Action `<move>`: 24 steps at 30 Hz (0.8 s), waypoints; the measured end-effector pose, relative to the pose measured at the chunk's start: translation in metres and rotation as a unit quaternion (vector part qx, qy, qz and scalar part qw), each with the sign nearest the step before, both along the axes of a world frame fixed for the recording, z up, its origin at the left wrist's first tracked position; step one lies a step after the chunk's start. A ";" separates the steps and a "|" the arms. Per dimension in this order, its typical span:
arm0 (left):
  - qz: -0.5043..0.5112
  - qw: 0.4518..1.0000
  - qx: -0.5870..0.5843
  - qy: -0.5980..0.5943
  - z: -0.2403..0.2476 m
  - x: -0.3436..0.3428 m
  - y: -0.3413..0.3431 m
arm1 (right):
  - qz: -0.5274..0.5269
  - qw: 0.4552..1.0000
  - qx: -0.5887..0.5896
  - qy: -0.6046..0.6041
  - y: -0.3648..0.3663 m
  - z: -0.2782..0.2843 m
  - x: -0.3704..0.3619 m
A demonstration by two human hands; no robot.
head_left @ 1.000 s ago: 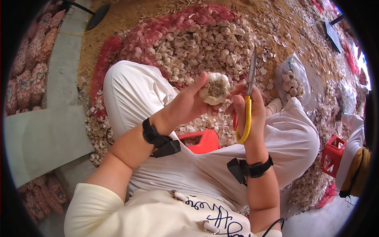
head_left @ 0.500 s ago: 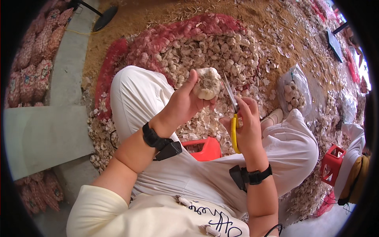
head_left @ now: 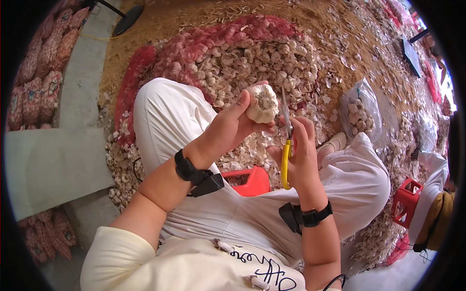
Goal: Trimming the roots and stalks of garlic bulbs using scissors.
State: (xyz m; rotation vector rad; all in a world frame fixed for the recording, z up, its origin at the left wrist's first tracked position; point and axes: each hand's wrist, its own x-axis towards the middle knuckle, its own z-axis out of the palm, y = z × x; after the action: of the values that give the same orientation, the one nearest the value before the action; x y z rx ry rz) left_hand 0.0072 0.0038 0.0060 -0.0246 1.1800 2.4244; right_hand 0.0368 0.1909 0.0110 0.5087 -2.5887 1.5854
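A whole white garlic bulb [head_left: 262, 104] is gripped in my left hand [head_left: 236, 118], its root side turned toward the right. My right hand [head_left: 303, 150] holds scissors [head_left: 286, 162] with yellow handles, the metal blades pointing up and away from me. The blades stand just right of the bulb, with a small gap between them. Whether the blades are parted is hard to make out. Beyond both hands lies a heap of garlic bulbs [head_left: 233, 65] in an opened red mesh sack [head_left: 179, 48].
A red plastic stool [head_left: 255, 182] shows between my legs. To the right lies a clear plastic bag of garlic [head_left: 359, 114], with another red stool [head_left: 407, 201] beside a person's leg. Full mesh sacks [head_left: 48, 94] are stacked at left. Peel litters the ground.
The garlic bulb has shifted slightly right and turned in my left hand. The scissors now point more upright, their blades alongside the bulb.
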 end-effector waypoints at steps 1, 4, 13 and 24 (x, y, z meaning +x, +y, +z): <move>-0.015 1.000 0.012 0.005 0.000 -0.001 -0.002 | -0.008 1.000 0.020 -0.003 0.001 0.001 0.000; 0.018 0.999 -0.030 0.041 0.004 -0.003 0.000 | -0.011 0.998 0.059 0.011 0.004 -0.005 -0.001; 0.013 0.996 -0.054 0.068 0.001 0.004 0.001 | -0.030 0.991 0.120 0.053 -0.004 -0.008 0.000; 0.075 0.943 -0.231 0.226 -0.002 0.005 0.001 | -0.013 0.997 0.076 0.010 -0.006 -0.007 0.002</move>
State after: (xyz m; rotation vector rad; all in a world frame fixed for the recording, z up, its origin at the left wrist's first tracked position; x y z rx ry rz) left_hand 0.0121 0.0049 0.0041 0.3251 2.0006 2.2836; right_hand 0.0384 0.1851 0.0044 0.4963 -2.7039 1.3760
